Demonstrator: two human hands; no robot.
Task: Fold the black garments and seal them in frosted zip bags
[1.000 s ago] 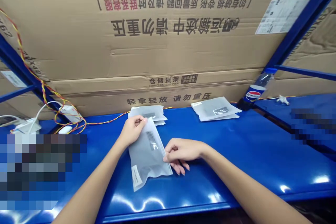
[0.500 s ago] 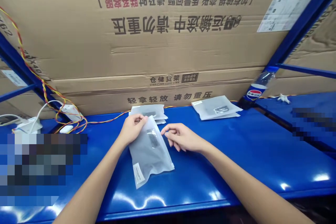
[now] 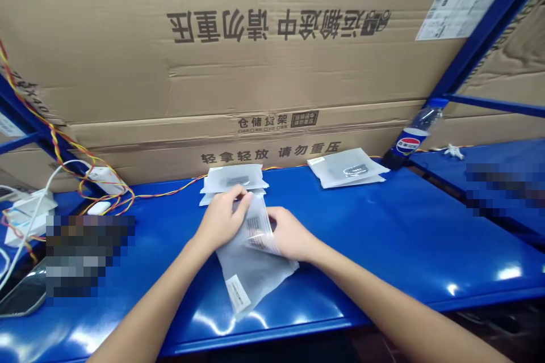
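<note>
A frosted plastic zip bag (image 3: 251,272) with a white label at its near corner is held tilted above the blue shelf. My left hand (image 3: 225,218) pinches its upper edge between thumb and fingers. At the bag's right-hand edge, the fingers of my right hand (image 3: 292,235) reach under the lifted front layer and show faintly through the clear film. Its thumb stands apart from them at the edge. A dark printed block shows on the bag between the hands. Behind my left hand lie similar frosted bags (image 3: 234,177), partly overlapping.
Another pair of frosted bags (image 3: 347,169) lies at the back right, near a Pepsi bottle (image 3: 411,139) by the blue upright. A cardboard box (image 3: 272,85) stands behind the shelf (image 3: 404,238). Tangled wires and a white power strip (image 3: 108,180) sit at the left, near a blurred-out dark object.
My right hand has moved from beside the bag to its edge, fingers now under the front layer, which has lifted. My left hand keeps its pinch. The view has shifted slightly.
</note>
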